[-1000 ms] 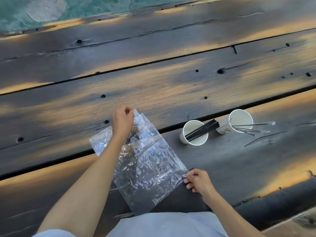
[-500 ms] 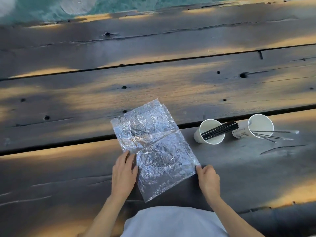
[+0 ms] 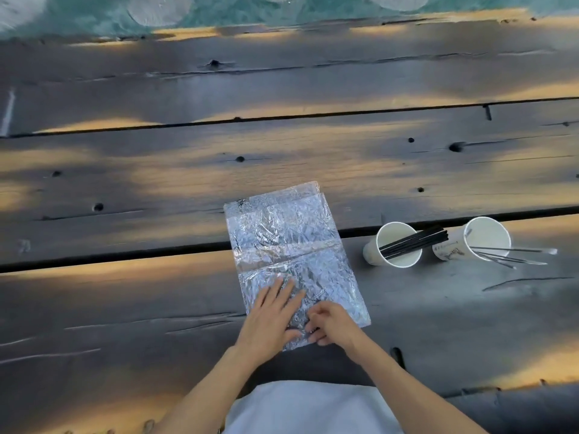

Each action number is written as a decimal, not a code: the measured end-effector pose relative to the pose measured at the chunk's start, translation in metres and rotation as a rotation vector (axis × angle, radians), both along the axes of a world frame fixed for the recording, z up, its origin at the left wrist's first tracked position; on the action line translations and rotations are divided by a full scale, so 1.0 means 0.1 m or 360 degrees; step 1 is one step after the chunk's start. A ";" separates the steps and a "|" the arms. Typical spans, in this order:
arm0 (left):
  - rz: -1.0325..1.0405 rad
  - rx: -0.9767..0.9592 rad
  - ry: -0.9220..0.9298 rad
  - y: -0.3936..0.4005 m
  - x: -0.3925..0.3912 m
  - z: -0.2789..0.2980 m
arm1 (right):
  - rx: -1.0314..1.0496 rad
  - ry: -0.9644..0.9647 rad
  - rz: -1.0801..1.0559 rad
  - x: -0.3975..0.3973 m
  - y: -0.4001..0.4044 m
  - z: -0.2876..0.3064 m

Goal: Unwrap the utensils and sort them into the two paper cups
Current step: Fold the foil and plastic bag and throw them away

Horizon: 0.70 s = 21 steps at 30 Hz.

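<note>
Foil sheet (image 3: 289,252) lies spread flat on the dark plank worktop (image 3: 125,308), straddling a gap between boards, creased across the middle. Nothing wrapped shows on it now, so unwrapping looks done.

Left hand (image 3: 271,321) rests palm-down on the near part of the sheet, fingers (image 3: 283,294) straight and spread, holding nothing; prob. there to pin the foil flat so it doesn't slide. Right hand (image 3: 332,324) sits just beside it at the near edge, fingers curled in and pinching at the foil; looks like it's picking up the edge to fold or lift, w/ the left as anchor. Can't tell if any small item is under the fingers.

Utensils are already sorted, to the right of the foil: left paper cup (image 3: 393,245) lies tipped on its side w/ black sticks (image 3: 416,241) poking out of its mouth; right paper cup (image 3: 476,239), also tipped, has thin silvery utensils (image 3: 513,255) fanning out onto the boards. The cups are close together; the sticks' tips reach the right cup's wall. Task seems near finished, only the wrapper left to deal with.
</note>
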State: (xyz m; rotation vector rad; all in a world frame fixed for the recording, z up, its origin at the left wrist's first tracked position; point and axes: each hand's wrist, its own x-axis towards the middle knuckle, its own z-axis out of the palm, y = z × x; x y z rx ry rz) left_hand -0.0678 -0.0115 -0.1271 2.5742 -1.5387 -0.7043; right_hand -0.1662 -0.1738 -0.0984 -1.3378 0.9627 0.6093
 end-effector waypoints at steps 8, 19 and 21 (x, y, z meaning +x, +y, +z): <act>-0.0089 0.0293 0.0102 0.53 0.12 -0.06 | -0.0361 0.0307 -0.0244 -0.21 -0.42 -0.06; -0.0130 0.0210 0.0074 0.25 -0.03 -0.09 | -0.0066 0.0048 -0.0231 0.19 -0.12 -0.03; -0.0157 0.0225 0.0068 0.33 0.01 -0.08 | -0.0174 0.0107 -0.0290 0.10 -0.25 -0.07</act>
